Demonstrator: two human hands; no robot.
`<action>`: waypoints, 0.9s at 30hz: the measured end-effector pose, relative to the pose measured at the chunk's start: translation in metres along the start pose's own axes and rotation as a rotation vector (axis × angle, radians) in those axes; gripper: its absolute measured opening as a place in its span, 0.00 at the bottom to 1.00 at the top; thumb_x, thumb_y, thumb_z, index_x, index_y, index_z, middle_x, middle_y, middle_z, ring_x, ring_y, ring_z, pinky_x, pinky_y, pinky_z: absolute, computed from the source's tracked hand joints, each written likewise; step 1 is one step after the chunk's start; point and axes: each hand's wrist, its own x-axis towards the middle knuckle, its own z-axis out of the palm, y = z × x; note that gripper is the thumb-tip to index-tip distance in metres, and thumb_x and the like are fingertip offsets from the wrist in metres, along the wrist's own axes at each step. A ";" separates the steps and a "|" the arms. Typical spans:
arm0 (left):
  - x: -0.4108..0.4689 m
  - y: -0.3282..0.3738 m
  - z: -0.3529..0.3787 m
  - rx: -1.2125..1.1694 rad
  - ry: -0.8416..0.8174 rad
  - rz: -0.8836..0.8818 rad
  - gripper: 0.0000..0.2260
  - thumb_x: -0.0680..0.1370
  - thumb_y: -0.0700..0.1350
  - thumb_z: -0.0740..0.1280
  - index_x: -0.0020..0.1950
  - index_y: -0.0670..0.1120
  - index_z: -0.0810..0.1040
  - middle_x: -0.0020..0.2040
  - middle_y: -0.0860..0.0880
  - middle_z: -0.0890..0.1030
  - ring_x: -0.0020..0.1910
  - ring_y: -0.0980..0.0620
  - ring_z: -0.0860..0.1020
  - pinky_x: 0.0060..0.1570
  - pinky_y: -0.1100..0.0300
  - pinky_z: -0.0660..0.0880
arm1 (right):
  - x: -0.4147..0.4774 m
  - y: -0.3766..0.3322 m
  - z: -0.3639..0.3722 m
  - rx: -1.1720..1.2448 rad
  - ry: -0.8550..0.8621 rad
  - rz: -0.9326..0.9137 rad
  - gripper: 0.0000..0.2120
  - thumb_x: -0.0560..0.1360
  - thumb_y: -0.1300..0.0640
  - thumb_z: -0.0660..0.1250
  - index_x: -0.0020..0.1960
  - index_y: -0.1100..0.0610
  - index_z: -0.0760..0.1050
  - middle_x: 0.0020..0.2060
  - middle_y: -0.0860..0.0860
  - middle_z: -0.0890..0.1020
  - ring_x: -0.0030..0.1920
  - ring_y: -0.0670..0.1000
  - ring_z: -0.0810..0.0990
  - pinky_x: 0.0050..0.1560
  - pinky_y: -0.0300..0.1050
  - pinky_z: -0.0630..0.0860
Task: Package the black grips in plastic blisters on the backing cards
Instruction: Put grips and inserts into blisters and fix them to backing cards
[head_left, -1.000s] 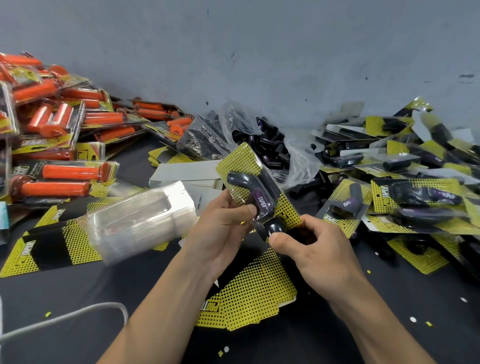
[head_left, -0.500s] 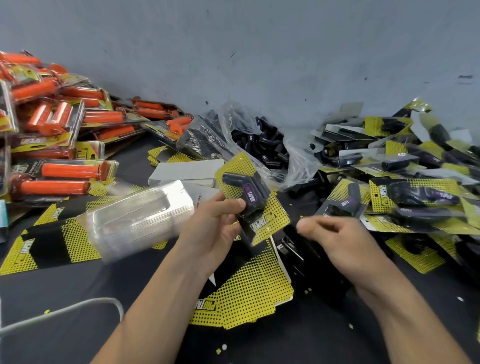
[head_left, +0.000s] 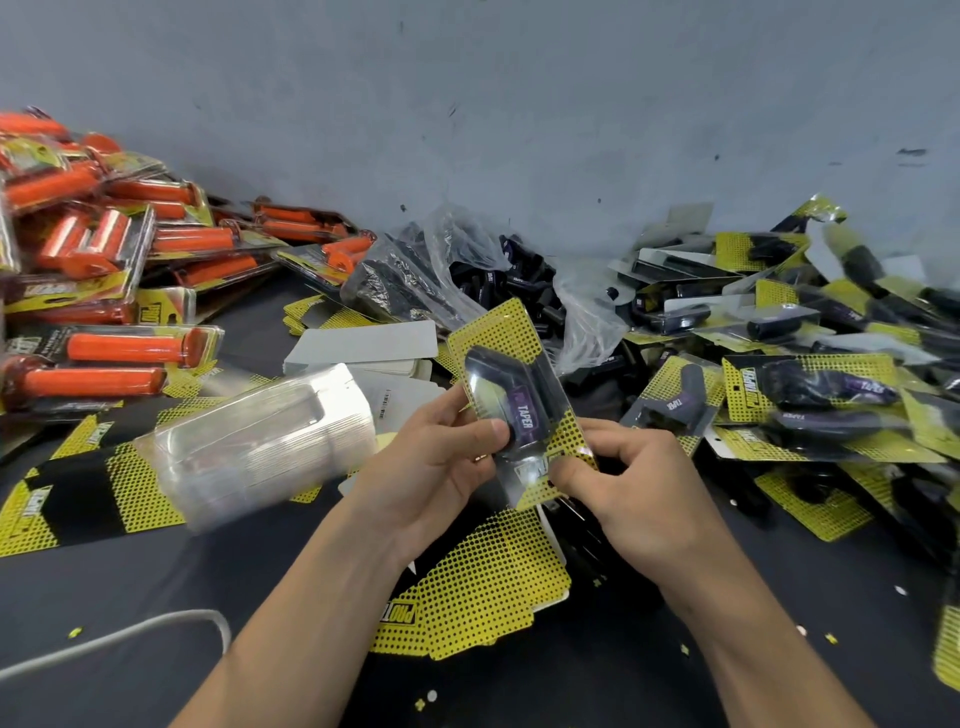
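Evidently midway: left hand (head_left: 436, 457) holds a blistered black rubber grip (head_left: 511, 400), right hand (head_left: 623, 488) pinches its yellow dotted card (head_left: 498, 325); finished packs (head_left: 810, 374) at two o'clock, loose grips (head_left: 498, 280) at twelve.

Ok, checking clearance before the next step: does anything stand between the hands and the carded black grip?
Nothing visible does. The left hand and the right hand both hold the backing card directly, with the blister over the black grip.

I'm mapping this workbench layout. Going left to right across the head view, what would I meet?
Pile of packed orange grips → stack of clear plastic blisters → left hand → held backing card with black grip → right hand → pile of packed black grips.
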 end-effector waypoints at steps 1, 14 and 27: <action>0.000 -0.001 0.001 -0.004 -0.012 -0.005 0.24 0.72 0.32 0.69 0.68 0.37 0.77 0.59 0.37 0.83 0.57 0.41 0.83 0.59 0.46 0.82 | 0.000 0.000 0.000 0.005 0.013 -0.005 0.07 0.75 0.59 0.74 0.42 0.49 0.89 0.52 0.32 0.85 0.51 0.35 0.83 0.48 0.36 0.77; 0.005 0.002 -0.005 0.000 0.263 0.035 0.11 0.76 0.45 0.70 0.57 0.45 0.81 0.42 0.49 0.87 0.36 0.55 0.84 0.37 0.63 0.81 | 0.005 0.005 -0.010 0.361 0.222 0.081 0.06 0.77 0.58 0.74 0.41 0.51 0.87 0.36 0.51 0.87 0.40 0.56 0.86 0.45 0.56 0.82; 0.006 0.002 -0.004 0.079 0.407 0.046 0.17 0.83 0.40 0.67 0.36 0.45 0.89 0.41 0.44 0.88 0.34 0.53 0.85 0.33 0.63 0.81 | 0.014 0.019 -0.022 0.412 0.319 0.193 0.14 0.75 0.65 0.73 0.60 0.65 0.80 0.45 0.57 0.87 0.47 0.52 0.87 0.56 0.49 0.82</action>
